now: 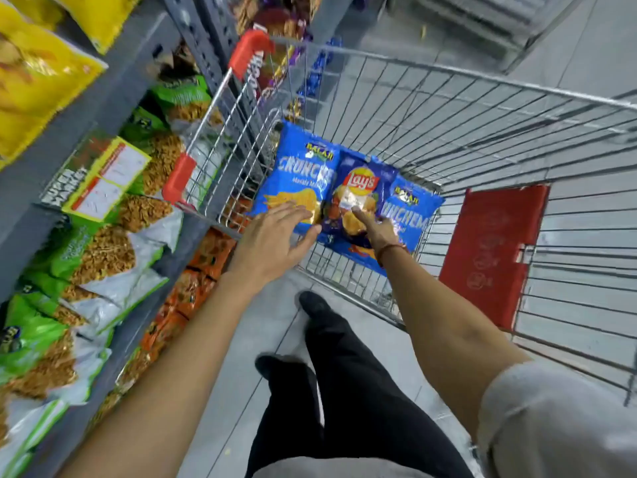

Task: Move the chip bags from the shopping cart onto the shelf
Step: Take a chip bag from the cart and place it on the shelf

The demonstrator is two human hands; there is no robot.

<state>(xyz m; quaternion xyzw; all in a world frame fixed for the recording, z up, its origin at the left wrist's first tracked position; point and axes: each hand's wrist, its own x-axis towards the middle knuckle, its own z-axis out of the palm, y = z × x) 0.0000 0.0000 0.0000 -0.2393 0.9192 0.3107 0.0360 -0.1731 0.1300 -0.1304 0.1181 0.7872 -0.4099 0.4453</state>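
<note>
Three chip bags lie flat in the wire shopping cart [448,108]: a light blue Crunchex bag [303,170] on the left, a dark blue Lay's bag [362,181] on top in the middle, and a second light blue Crunchex bag [412,208] on the right. My left hand [272,239] reaches over the cart's near rim, fingers spread, fingertips at the lower edge of the left Crunchex bag. My right hand [377,229] rests on the lower part of the Lay's bag, fingers apart, with no grip that I can see. The grey shelf [103,108] stands to the left.
The shelf rack holds yellow bags [38,81] on top, green and white snack bags [100,250] below, and orange packs [193,288] lower down. A red child-seat flap [493,250] hangs in the cart. My legs in black trousers [344,374] stand on the grey floor.
</note>
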